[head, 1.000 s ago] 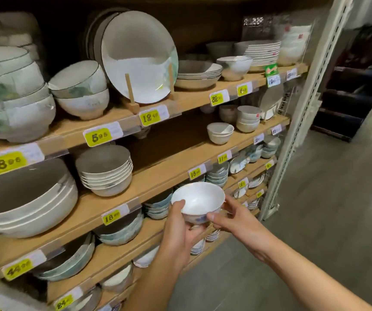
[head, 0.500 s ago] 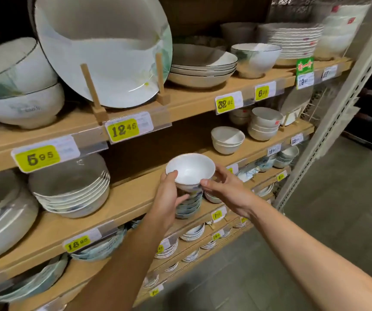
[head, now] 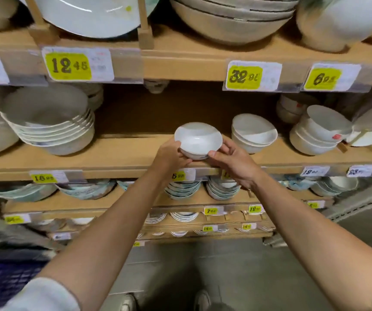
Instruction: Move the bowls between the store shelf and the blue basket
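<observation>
A small white bowl (head: 198, 138) with a blue mark on its base is at the front edge of the wooden shelf (head: 122, 153), level with its board. My left hand (head: 171, 156) grips its left side and my right hand (head: 232, 161) grips its right side, thumbs at the rim. Whether the bowl rests on the board I cannot tell. Just to its right stands a stack of two similar white bowls (head: 253, 135). A bit of the blue basket (head: 0, 281) shows blurred at the bottom left.
A stack of larger bowls (head: 52, 129) sits on the same shelf at the left, more small bowls (head: 317, 135) at the right. The upper shelf holds a big plate (head: 90, 14) on a wooden stand and wide bowls (head: 234, 21). Lower shelves hold patterned dishes. Grey floor lies below.
Both hands have lifted the small white bowl from below shelf height up and forward to the shelf's front edge. The view has moved closer to the shelves.
</observation>
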A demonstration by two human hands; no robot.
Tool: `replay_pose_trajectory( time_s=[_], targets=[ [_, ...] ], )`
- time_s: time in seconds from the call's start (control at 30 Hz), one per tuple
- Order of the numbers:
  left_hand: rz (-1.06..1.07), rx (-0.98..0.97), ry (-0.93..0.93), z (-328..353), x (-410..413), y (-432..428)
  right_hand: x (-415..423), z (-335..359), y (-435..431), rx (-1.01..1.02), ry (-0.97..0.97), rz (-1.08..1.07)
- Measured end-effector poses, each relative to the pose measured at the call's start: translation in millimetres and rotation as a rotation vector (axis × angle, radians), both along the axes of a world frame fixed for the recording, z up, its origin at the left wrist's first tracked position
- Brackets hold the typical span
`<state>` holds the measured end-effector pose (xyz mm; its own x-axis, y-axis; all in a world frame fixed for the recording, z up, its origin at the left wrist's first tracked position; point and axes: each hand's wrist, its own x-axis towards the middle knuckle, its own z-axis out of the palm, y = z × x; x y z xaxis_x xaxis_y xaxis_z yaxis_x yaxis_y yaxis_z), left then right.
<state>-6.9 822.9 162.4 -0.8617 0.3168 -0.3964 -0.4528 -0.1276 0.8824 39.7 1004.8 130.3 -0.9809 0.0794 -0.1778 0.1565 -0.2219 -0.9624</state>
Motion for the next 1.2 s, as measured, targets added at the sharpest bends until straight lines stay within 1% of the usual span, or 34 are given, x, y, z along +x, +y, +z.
replay_pose_trajectory(
  time_s=[0.1,0.2,0.47,0.57,0.67,0.7,0.77,0.83,0.9,1.03,1.17,1.2],
  targets=[
    [0.065,-0.017,0.026,-8,-1,9,-4,-4,7,0.021,0.024,0.024],
    [0.071,-0.042,0.075,-13,-4,12,-7,-5,8,0.057,0.037,0.048],
    [0.118,-0.048,0.132,-20,-2,12,4,1,-1,0.137,0.096,0.020],
    [0.174,-0.055,0.108,-17,2,5,18,5,-7,0.185,0.061,-0.040],
    [0.299,-0.020,0.031,-14,14,-18,41,-2,-21,0.217,-0.004,-0.175],
    [0.329,-0.001,0.027,-11,21,-31,49,-3,-29,0.241,-0.004,-0.224],
    [0.364,0.037,0.047,-5,39,-62,62,-5,-52,0.256,0.042,-0.253],
    [0.401,0.023,0.068,2,60,-103,69,-3,-85,0.281,0.082,-0.223],
    [0.477,-0.020,0.073,8,79,-151,68,0,-126,0.304,0.094,-0.147],
    [0.677,-0.046,0.061,16,118,-255,56,6,-224,0.299,0.049,0.075],
    [0.863,0.014,0.032,19,164,-354,54,7,-329,0.256,-0.014,0.306],
    [0.900,0.000,0.025,19,178,-379,56,5,-355,0.238,-0.026,0.364]
  ],
)
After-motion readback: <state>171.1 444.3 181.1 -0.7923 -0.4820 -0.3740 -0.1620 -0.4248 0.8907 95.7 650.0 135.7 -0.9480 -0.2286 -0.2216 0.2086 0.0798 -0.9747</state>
